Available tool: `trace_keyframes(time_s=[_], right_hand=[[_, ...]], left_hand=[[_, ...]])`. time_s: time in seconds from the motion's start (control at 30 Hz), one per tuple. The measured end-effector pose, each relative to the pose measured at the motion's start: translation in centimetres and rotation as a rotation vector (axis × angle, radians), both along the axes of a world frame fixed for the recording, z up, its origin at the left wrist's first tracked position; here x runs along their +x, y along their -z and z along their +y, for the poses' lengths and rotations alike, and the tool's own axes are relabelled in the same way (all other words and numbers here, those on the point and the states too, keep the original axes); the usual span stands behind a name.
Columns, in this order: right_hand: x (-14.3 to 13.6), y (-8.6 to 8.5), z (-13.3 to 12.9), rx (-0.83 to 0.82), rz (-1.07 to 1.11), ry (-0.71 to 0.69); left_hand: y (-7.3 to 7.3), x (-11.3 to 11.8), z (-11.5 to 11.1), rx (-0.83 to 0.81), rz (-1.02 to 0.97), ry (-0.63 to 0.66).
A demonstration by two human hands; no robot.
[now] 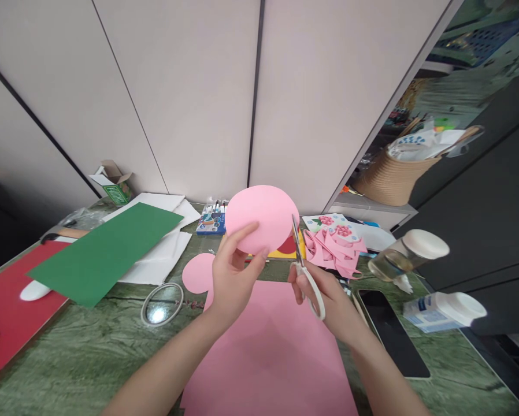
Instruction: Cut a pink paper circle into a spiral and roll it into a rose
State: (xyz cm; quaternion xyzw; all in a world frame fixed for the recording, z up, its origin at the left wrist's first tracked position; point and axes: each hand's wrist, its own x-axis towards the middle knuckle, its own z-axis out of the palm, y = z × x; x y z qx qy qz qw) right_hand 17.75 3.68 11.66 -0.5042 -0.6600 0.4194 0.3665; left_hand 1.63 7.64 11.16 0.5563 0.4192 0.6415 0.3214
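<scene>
My left hand pinches a pink paper circle by its lower edge, thumb and fingers on its face, and holds it up above the table. In my right hand is a pair of white-handled scissors, its blades pointing up at the circle's right edge. The blades look nearly closed; whether paper lies between them I cannot tell. Below both hands lies a large pink sheet. A smaller pink paper circle rests left of my left hand, partly behind it.
Pink paper scraps lie at the right, near a smartphone, a clear bottle and a white-capped container. To the left are a green sheet, a red sheet and a round ring-framed object. A marker box stands behind.
</scene>
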Motion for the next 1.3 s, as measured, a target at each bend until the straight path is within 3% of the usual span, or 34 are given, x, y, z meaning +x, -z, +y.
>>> trace_keyframes(time_s=[0.53, 1.3], right_hand=[[0.12, 0.19, -0.14, 0.057, 0.0, 0.012], [0.04, 0.13, -0.04, 0.017, -0.003, 0.001]], left_hand=[[0.05, 0.08, -0.13, 0.014, 0.02, 0.049], [-0.04, -0.14, -0.14, 0.008, -0.017, 0.036]])
